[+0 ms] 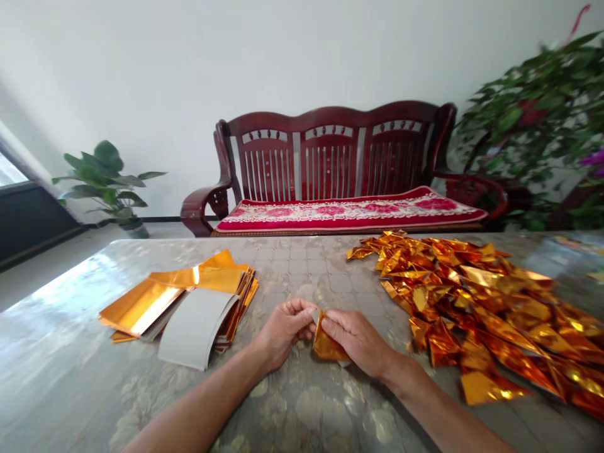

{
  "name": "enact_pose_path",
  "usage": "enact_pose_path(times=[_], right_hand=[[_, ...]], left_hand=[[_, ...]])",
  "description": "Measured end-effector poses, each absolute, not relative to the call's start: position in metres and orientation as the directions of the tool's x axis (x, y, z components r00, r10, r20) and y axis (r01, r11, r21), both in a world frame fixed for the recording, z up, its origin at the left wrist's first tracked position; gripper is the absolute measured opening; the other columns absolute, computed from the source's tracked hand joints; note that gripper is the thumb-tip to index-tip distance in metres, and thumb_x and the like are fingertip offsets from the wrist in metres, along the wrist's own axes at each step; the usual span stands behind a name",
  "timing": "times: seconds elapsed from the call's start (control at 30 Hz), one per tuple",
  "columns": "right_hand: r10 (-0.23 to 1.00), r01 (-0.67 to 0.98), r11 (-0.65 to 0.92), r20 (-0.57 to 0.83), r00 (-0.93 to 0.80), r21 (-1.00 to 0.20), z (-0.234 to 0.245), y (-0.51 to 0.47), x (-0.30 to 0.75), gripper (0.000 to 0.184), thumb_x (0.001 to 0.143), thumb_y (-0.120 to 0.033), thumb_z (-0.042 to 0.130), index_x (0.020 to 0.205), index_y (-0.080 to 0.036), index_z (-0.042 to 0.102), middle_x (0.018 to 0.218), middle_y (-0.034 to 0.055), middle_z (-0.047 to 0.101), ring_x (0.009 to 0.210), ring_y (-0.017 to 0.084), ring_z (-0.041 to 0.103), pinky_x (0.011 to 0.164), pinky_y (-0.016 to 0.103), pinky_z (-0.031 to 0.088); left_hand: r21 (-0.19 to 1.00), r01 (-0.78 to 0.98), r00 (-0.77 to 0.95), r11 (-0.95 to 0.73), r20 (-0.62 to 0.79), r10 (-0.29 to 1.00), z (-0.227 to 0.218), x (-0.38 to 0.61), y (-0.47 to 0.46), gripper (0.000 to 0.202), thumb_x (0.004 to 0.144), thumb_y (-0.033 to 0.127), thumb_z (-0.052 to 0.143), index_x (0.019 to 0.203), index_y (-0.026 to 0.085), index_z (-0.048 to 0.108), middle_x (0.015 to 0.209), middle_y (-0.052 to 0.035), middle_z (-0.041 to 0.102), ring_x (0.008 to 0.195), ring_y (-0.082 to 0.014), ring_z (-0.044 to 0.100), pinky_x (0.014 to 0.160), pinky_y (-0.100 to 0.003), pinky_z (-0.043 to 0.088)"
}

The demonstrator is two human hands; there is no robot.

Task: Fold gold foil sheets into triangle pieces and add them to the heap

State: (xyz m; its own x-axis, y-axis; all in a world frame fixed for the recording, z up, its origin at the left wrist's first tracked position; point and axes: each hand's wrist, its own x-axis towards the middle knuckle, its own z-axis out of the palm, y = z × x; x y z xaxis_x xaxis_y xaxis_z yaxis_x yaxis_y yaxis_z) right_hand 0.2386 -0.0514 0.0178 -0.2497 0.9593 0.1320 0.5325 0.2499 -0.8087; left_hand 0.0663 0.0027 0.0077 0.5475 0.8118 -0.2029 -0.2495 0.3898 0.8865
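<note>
Both hands meet above the middle of the table around one partly folded sheet of gold foil paper (pixel 328 346). My right hand (pixel 356 336) grips its right side, thumb lying on the gold face. With thumb and fingers closed, my left hand (pixel 290 327) pinches the pale upper left corner of the same sheet. Left of my hands is a loose stack of flat gold foil sheets (pixel 165 283), with a grey-backed sheet (pixel 195 324) curved on top at the front. To the right spreads a large heap of folded gold foil pieces (pixel 438 289).
A patterned, glossy cover lies on the table (pixel 283 415). Beyond its far edge stands a dark red wooden bench (pixel 330 151) with a red floral cushion (pixel 349 212). Potted plants stand at left (pixel 111 176) and right (pixel 533 126). Clear plastic (pixel 561 255) lies at the far right.
</note>
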Motion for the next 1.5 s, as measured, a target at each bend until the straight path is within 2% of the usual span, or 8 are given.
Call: enact_pose_path(times=[0.33,0.6,0.83,0.97,1.17,1.27,1.4,1.5], right_hand=[[0.945,0.608,0.304,0.152,-0.289,-0.734,0.022,-0.052,0.24,0.043,0.102,-0.043,0.037,0.073,-0.019,0.059,0.068,-0.0015,0.058,0.065,0.013,0.052,0.06,0.024,0.031],[0.931,0.697,0.364,0.229,-0.283,-0.618,0.026,-0.055,0.237,0.04,0.103,-0.038,0.038,0.074,-0.021,0.059,0.074,0.0004,0.063,0.068,0.014,0.055,0.064,0.026,0.032],[0.949,0.716,0.312,0.238,-0.206,-0.624,0.029,-0.057,0.235,0.035,0.099,-0.04,0.046,0.071,-0.021,0.054,0.072,-0.0013,0.06,0.069,0.013,0.054,0.062,0.026,0.03],[0.947,0.735,0.308,0.268,-0.177,-0.603,0.025,-0.055,0.233,0.034,0.099,-0.033,0.047,0.068,-0.02,0.052,0.07,-0.002,0.058,0.069,0.013,0.053,0.062,0.025,0.03],[0.915,0.777,0.373,0.339,-0.218,-0.506,0.024,-0.054,0.233,0.033,0.098,-0.028,0.046,0.068,-0.02,0.057,0.071,0.0001,0.06,0.07,0.014,0.053,0.065,0.026,0.033],[0.933,0.758,0.335,0.306,-0.187,-0.56,0.026,-0.053,0.236,0.03,0.097,-0.03,0.049,0.071,-0.021,0.063,0.074,0.0006,0.065,0.071,0.015,0.056,0.065,0.025,0.035],[0.962,0.685,0.236,0.266,-0.064,-0.69,0.027,-0.049,0.244,0.013,0.088,-0.027,0.06,0.082,-0.023,0.07,0.081,-0.0001,0.071,0.074,0.016,0.061,0.066,0.025,0.039],[0.967,0.634,0.194,0.254,0.004,-0.749,0.024,-0.045,0.25,0.012,0.085,-0.027,0.062,0.079,-0.022,0.071,0.078,0.0004,0.072,0.072,0.016,0.063,0.066,0.025,0.042]], left_hand=[[0.942,-0.221,0.537,0.254,-0.1,0.838,0.006,0.066,0.0,0.037,0.065,0.044,0.086,0.073,0.012,0.069,0.057,0.0019,0.062,0.05,-0.0051,0.051,0.051,-0.016,0.039],[0.999,-0.053,0.397,-0.001,0.022,0.917,0.017,0.068,-0.006,0.028,0.065,0.038,0.082,0.067,0.013,0.069,0.057,0.0009,0.063,0.053,-0.0084,0.052,0.054,-0.019,0.04],[0.978,0.113,0.264,-0.176,0.141,0.954,0.011,0.068,-0.009,0.013,0.071,0.028,0.071,0.071,0.015,0.072,0.066,-0.0014,0.07,0.062,-0.0131,0.06,0.061,-0.022,0.046],[0.982,0.093,0.285,-0.166,0.133,0.949,0.013,0.068,-0.01,0.013,0.072,0.028,0.069,0.071,0.015,0.069,0.063,0.0005,0.066,0.059,-0.0113,0.056,0.059,-0.021,0.044],[1.0,-0.009,0.433,-0.01,0.013,0.901,0.013,0.069,-0.008,0.028,0.071,0.041,0.073,0.071,0.016,0.06,0.054,0.0047,0.054,0.051,-0.0088,0.048,0.052,-0.02,0.039],[1.0,-0.007,0.426,-0.02,0.021,0.904,0.013,0.068,-0.005,0.031,0.07,0.043,0.075,0.07,0.016,0.059,0.055,0.0046,0.053,0.052,-0.0084,0.047,0.052,-0.019,0.037],[0.993,-0.052,0.269,-0.109,0.119,0.956,0.013,0.067,-0.001,0.027,0.075,0.04,0.071,0.07,0.017,0.058,0.06,0.0044,0.055,0.056,-0.0087,0.049,0.056,-0.02,0.04],[0.989,-0.088,0.235,-0.116,0.134,0.963,0.012,0.067,0.001,0.028,0.077,0.041,0.07,0.07,0.017,0.058,0.059,0.0044,0.055,0.056,-0.009,0.05,0.057,-0.02,0.042]])
